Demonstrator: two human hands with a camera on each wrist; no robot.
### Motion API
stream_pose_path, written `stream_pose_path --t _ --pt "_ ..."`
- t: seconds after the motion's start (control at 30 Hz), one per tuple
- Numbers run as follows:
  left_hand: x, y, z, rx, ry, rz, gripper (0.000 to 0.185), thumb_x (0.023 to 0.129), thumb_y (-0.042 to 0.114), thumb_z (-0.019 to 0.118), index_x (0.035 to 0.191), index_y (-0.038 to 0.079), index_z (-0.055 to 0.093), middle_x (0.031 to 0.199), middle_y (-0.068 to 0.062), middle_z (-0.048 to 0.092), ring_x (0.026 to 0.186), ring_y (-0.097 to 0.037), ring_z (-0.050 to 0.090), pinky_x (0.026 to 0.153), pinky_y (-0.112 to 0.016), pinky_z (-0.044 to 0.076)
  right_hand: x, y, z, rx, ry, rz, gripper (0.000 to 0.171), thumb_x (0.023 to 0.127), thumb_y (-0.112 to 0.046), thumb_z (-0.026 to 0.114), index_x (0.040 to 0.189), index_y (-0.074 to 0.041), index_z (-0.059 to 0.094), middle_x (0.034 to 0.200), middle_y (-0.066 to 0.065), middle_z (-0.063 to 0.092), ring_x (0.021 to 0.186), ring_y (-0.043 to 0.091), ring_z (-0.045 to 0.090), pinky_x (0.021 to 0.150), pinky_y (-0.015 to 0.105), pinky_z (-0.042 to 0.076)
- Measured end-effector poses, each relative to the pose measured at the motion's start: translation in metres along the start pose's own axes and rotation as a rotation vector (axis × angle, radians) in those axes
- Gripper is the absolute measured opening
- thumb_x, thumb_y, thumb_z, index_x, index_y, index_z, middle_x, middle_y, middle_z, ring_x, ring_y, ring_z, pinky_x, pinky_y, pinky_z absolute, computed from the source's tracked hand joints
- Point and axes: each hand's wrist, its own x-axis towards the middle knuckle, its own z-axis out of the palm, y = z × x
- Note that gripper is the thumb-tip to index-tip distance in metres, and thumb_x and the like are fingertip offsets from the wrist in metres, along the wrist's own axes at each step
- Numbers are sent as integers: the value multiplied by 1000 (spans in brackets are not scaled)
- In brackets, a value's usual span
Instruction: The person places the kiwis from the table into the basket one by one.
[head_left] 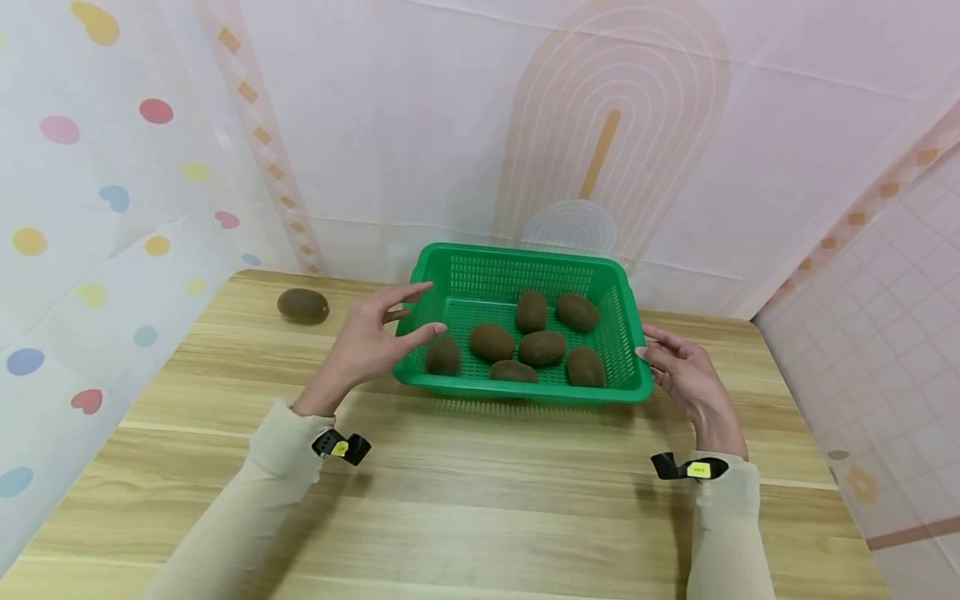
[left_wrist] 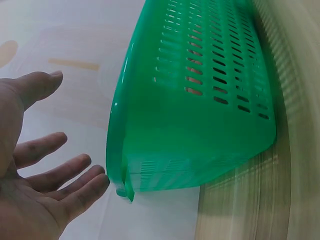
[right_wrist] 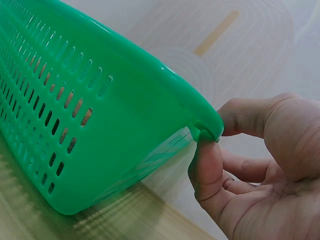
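A green plastic basket [head_left: 525,392] with slotted walls stands on the table, several brown kiwis [head_left: 542,348] lying inside it. At its right end my right hand [head_left: 686,375] pinches the rim, thumb on top and fingers curled beneath, as the right wrist view [right_wrist: 250,165] shows. My left hand [head_left: 367,337] is at the left end with thumb and fingers spread apart, holding nothing. In the left wrist view its fingertips [left_wrist: 100,182] come right up to the basket's rim [left_wrist: 116,125].
One kiwi [head_left: 303,306] lies outside the basket, on the table's far left part. The wood-grain table [head_left: 480,500] ends at a patterned cloth backdrop [head_left: 390,125] just behind the basket. More patterned cloth hangs at both sides.
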Motion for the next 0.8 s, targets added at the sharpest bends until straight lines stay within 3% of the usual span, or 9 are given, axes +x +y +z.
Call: stream_pose_path --t 0.4,0.6,0.8 --pt "3 -9 -9 163 41 -29 72 91 42 78 152 17 51 150 -13 51 138 -37 50 113 -56 45 -1 -1 0 -21 9 3 66 101 -14 67 157 0 36 105 -9 63 90 2 64 77 14 56" --pt "4 -22 -17 232 53 -52 81 89 43 79 157 16 44 155 -15 44 143 -38 43 115 -62 39 -1 0 0 -21 -8 -7 68 101 -14 66 159 1 32 107 -8 63 92 2 65 80 15 57" --pt "3 -34 -26 294 74 -34 85 89 43 80 160 17 39 160 -14 40 147 -38 38 117 -63 35 0 1 0 -13 -15 -13 68 101 -14 66 159 1 32 106 -8 64 92 2 65 80 15 57"
